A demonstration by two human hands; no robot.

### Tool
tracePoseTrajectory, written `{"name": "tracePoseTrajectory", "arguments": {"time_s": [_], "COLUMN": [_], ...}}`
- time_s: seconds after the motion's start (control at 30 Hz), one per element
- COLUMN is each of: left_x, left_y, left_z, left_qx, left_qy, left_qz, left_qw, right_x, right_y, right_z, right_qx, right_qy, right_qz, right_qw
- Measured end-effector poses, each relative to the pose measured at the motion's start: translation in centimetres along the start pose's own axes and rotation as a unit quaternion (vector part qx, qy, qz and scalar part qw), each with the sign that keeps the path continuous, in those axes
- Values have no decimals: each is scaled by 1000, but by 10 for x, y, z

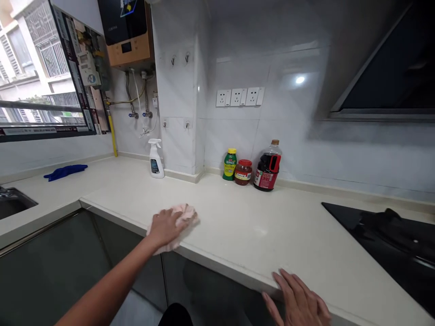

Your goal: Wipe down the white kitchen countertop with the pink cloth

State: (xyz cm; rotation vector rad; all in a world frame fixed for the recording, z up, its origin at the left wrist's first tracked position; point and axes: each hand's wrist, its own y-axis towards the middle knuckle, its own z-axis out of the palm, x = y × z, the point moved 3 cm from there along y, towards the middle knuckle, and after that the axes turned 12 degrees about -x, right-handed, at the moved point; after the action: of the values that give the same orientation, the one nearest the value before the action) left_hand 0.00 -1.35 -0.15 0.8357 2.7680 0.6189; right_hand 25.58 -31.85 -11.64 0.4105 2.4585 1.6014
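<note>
My left hand point(167, 228) presses a pale pink cloth point(186, 213) onto the white countertop point(234, 226) at its front edge. The fingers curl over the cloth, and part of it drapes past the edge. Farther right, my right hand point(301, 301) rests on the same edge, its fingers stretched out over the top and the thumb apart below; it holds nothing.
Against the back wall stand a green bottle with a yellow cap point(230, 165), a red-lidded jar point(243, 173) and a large dark sauce bottle point(268, 167). A spray bottle point(156, 159), blue cloth point(65, 172) and sink point(15, 203) are left; a black stove point(384, 240) is right.
</note>
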Motion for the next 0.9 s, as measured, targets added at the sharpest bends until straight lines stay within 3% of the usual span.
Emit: {"name": "tracePoseTrajectory", "arguments": {"time_s": [0.2, 0.33, 0.5, 0.73, 0.9], "left_x": [-139, -198, -202, -183, -175], "left_y": [-65, -101, -116, -120, -116], "left_z": [7, 30, 46, 18, 11], "left_qx": [-130, -150, -153, -106, -52], "left_qy": [-124, -217, -210, -212, -200], "left_qz": [153, 205, 256, 306, 325], "left_qw": [972, 942, 931, 922, 923], "right_x": [3, -3, -11, -11, -7], "right_y": [4, 1, -5, -2, 0], "right_z": [-5, -6, -7, -11, -8], "right_qx": [-20, -42, -11, 48, 15], "right_qy": [2, 7, 8, 11, -17], "right_qz": [3, -41, -37, -29, -20], "right_qw": [1000, 998, 999, 998, 1000]}}
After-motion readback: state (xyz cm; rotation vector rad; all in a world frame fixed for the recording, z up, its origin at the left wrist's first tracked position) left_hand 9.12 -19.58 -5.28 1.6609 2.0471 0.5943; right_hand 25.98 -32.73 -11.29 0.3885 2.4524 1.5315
